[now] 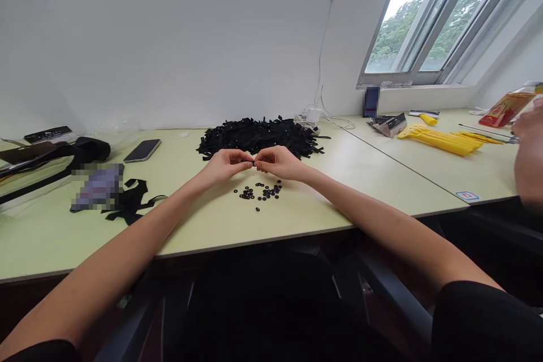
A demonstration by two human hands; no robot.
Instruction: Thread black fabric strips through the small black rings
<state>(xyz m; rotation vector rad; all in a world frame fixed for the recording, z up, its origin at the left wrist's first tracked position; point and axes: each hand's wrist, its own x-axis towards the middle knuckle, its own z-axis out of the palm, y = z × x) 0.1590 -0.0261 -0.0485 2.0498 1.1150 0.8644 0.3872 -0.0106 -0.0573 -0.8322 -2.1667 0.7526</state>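
**Both hands pinching at mid-desk**

Your left hand (225, 167) and right hand (275, 162) meet fingertip to fingertip above the pale green desk (203, 226), pinching a small dark piece (253, 163) — too small to tell exactly what it is. The grip is narrow and closed from both sides, with neither hand clearly nearer the piece. Your forearms slant inward from the lower corners. Just below your grip, at 6 o'clock, lie scattered black rings (258, 193). Just beyond it, at 12 o'clock, sits a heap of black strips (258, 137), its long axis running across the desk. Farther out are a smartphone (142, 150) at 9 o'clock, loose black straps (132, 201) near 8 o'clock and yellow plastic pieces (441, 142) at 3 o'clock — with what looks like another person's hand (528, 153) at the right edge.
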